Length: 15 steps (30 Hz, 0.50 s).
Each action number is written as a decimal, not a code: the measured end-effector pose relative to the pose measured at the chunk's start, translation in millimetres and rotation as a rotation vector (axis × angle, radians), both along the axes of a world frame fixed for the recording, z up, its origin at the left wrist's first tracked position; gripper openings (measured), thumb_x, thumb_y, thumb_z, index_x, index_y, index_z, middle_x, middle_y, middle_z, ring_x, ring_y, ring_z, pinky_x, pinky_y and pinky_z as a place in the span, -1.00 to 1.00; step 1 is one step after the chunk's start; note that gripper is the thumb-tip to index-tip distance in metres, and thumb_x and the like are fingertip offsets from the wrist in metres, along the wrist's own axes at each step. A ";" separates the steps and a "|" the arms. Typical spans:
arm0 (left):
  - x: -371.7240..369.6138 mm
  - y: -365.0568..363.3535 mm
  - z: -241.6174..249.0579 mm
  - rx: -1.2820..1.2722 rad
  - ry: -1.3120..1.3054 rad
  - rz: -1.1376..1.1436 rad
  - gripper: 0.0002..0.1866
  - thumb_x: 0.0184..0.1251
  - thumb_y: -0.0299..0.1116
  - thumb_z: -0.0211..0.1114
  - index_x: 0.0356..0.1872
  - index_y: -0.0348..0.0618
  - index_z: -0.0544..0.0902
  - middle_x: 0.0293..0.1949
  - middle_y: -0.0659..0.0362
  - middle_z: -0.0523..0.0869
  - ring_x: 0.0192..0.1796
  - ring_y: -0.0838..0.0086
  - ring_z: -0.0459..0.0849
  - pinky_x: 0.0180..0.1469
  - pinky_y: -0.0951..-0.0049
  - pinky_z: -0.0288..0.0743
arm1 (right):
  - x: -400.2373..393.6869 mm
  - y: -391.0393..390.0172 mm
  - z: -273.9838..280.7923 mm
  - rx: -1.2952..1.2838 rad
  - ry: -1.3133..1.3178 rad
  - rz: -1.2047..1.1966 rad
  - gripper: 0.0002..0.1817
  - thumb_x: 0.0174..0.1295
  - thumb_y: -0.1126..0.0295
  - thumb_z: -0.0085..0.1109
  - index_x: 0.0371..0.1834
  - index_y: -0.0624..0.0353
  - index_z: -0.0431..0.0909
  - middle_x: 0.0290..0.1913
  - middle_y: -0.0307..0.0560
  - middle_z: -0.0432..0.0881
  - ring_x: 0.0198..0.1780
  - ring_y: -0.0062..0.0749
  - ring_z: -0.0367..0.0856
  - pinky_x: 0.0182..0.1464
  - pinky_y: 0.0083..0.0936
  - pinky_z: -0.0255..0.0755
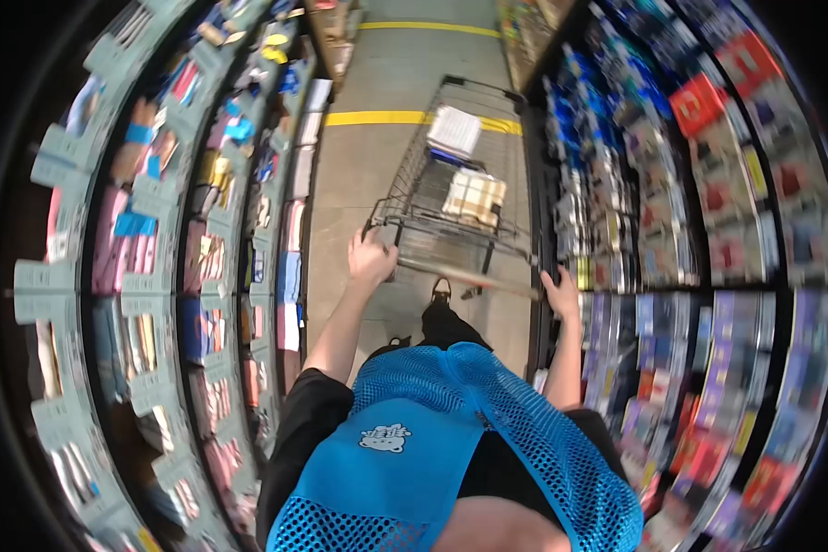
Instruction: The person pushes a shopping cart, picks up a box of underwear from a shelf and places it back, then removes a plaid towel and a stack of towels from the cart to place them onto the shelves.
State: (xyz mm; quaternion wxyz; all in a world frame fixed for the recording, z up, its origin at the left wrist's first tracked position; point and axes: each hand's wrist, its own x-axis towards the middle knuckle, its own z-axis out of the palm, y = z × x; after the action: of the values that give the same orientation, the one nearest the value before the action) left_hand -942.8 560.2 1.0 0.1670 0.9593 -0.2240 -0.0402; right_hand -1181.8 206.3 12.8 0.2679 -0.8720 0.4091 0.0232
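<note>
A black wire shopping cart stands ahead of me, turned at a slant in the aisle. My left hand is closed around the left end of its handle. At the handle's right end, my right hand grips the corner, partly blurred. Inside the cart lies a white folded cloth with dark stripes toward the front. Closer to me sits a brown-and-white checked folded cloth. Something dark blue shows beneath the white cloth.
Shelves of folded textiles in pale green trays line the left. On the right, racks of packaged goods stand close beside my right hand and the cart. Yellow lines cross the grey floor ahead. One of my shoes shows below the handle.
</note>
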 end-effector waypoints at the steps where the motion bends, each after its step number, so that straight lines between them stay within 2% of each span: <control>1: -1.0 -3.2 -1.4 -0.080 -0.010 -0.018 -0.62 0.15 -0.09 0.11 -0.32 -0.19 0.71 0.21 0.08 0.42 0.31 0.15 0.24 0.29 0.07 0.11 | 1.7 -17.8 -21.9 0.106 -0.106 -0.069 -0.24 0.12 -0.11 0.07 0.25 0.25 0.25 0.24 0.27 0.29 0.30 0.06 0.21 0.30 -0.27 0.12; 2: -2.5 -6.1 2.9 -0.081 -0.019 0.043 -0.62 0.15 -0.09 0.11 -0.32 -0.19 0.71 0.21 0.08 0.42 0.31 0.15 0.24 0.29 0.07 0.11 | 9.0 -15.0 -11.7 0.083 -0.087 -0.103 -0.24 0.13 -0.10 0.07 0.26 0.25 0.24 0.24 0.27 0.29 0.30 0.03 0.22 0.29 -0.28 0.13; 4: -4.7 -6.6 16.6 -0.079 -0.002 0.018 -0.56 0.16 -0.08 0.11 0.00 -0.10 0.58 0.26 0.06 0.34 0.29 0.11 0.27 0.25 0.08 0.19 | 16.7 -20.7 -28.5 0.130 -0.015 -0.060 -0.25 0.16 -0.07 0.05 0.28 0.27 0.20 0.23 0.27 0.30 0.28 0.03 0.25 0.29 -0.28 0.14; 5: -4.8 -5.7 21.2 -0.071 -0.012 0.072 -0.56 0.16 -0.08 0.11 0.00 -0.10 0.58 0.26 0.06 0.34 0.29 0.11 0.27 0.25 0.08 0.19 | 23.7 -19.5 -27.8 0.198 0.029 -0.067 -0.24 0.17 -0.06 0.05 0.29 0.28 0.18 0.18 0.28 0.37 0.25 0.04 0.30 0.29 -0.28 0.15; 6: -6.0 -5.3 25.0 -0.094 0.053 0.088 -0.50 0.15 -0.07 0.12 0.12 -0.04 0.47 0.29 0.06 0.30 0.27 0.08 0.30 0.23 0.11 0.24 | 27.0 -19.0 -32.6 0.175 0.042 -0.030 -0.36 0.19 0.01 0.05 0.18 0.30 0.31 0.04 0.28 0.50 0.13 0.02 0.45 0.17 -0.28 0.30; 7: -2.5 -6.0 27.6 -0.120 0.113 0.099 -0.41 0.15 -0.06 0.13 0.23 0.02 0.35 0.32 0.06 0.26 0.24 0.06 0.34 0.21 0.14 0.28 | 31.8 -19.9 -37.5 0.183 0.038 0.017 -0.36 0.19 0.01 0.05 0.18 0.30 0.31 0.04 0.28 0.50 0.13 0.02 0.45 0.17 -0.28 0.30; 8: 4.8 -4.4 19.1 -0.053 0.099 0.102 -0.35 0.16 -0.05 0.12 0.30 0.04 0.24 0.19 -0.06 0.41 0.10 -0.01 0.49 0.13 0.15 0.38 | 34.3 -19.0 -45.4 0.221 -0.052 -0.033 -0.57 0.24 0.15 0.03 -0.01 0.30 0.37 -0.28 0.04 0.48 -0.27 -0.25 0.45 -0.24 -0.41 0.32; 9: 13.3 -9.1 31.2 -0.040 0.096 0.134 -0.35 0.16 -0.05 0.12 0.30 0.04 0.24 0.19 -0.06 0.41 0.10 -0.01 0.49 0.13 0.15 0.38 | 31.1 -20.5 -53.0 0.263 -0.135 -0.092 -0.75 0.29 0.29 0.01 -0.20 0.30 0.44 -0.60 -0.19 0.45 -0.67 -0.52 0.44 -0.64 -0.54 0.35; 10: 27.1 -17.5 54.4 0.055 0.310 0.210 -0.36 0.18 -0.05 0.12 0.30 0.02 0.24 0.08 -0.11 0.50 0.04 -0.01 0.53 0.09 0.14 0.42 | 28.8 -25.1 -61.7 0.367 -0.148 -0.141 -0.76 0.30 0.31 0.00 -0.20 0.31 0.44 -0.58 -0.16 0.48 -0.67 -0.50 0.45 -0.65 -0.51 0.33; 11: 37.1 -22.2 67.8 0.144 0.524 0.284 -0.36 0.19 -0.04 0.11 0.29 0.01 0.25 -0.03 -0.16 0.58 -0.02 -0.02 0.58 0.04 0.12 0.45 | 30.7 -24.7 -55.3 0.359 -0.122 -0.137 -0.76 0.30 0.32 -0.01 -0.15 0.30 0.45 -0.54 -0.12 0.53 -0.63 -0.44 0.50 -0.62 -0.47 0.37; 12: 41.6 -21.1 42.9 0.153 0.422 0.253 -0.42 0.22 -0.04 0.09 0.23 -0.05 0.32 -0.22 -0.20 0.64 -0.10 -0.04 0.61 -0.05 0.09 0.50 | 37.2 -20.1 -35.6 0.339 -0.079 -0.129 -0.74 0.29 0.32 -0.01 -0.13 0.31 0.45 -0.48 -0.05 0.57 -0.54 -0.34 0.55 -0.52 -0.42 0.41; 13: 45.5 -22.5 24.8 0.155 0.418 0.276 -0.42 0.22 -0.04 0.09 0.23 -0.05 0.32 -0.22 -0.20 0.64 -0.10 -0.04 0.61 -0.05 0.09 0.50 | 43.8 -18.2 -21.9 0.316 -0.038 -0.122 -0.73 0.29 0.31 0.00 -0.11 0.31 0.45 -0.43 0.02 0.60 -0.46 -0.24 0.59 -0.42 -0.37 0.45; 15: 54.4 -31.5 1.2 0.038 0.600 0.357 -0.49 0.23 -0.05 0.09 0.11 -0.14 0.42 -0.19 -0.21 0.62 -0.08 -0.04 0.60 -0.03 0.08 0.48 | 44.9 -24.5 -22.8 0.082 0.002 -0.017 -0.70 0.27 0.27 0.01 -0.13 0.31 0.46 -0.32 0.14 0.61 -0.27 -0.08 0.59 -0.20 -0.29 0.44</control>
State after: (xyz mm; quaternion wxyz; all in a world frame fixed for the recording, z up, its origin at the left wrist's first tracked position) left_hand -888.3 528.8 2.2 0.2119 0.9317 0.0072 -0.2948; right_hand -1136.9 181.9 -10.1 0.3033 -0.8567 0.4154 0.0384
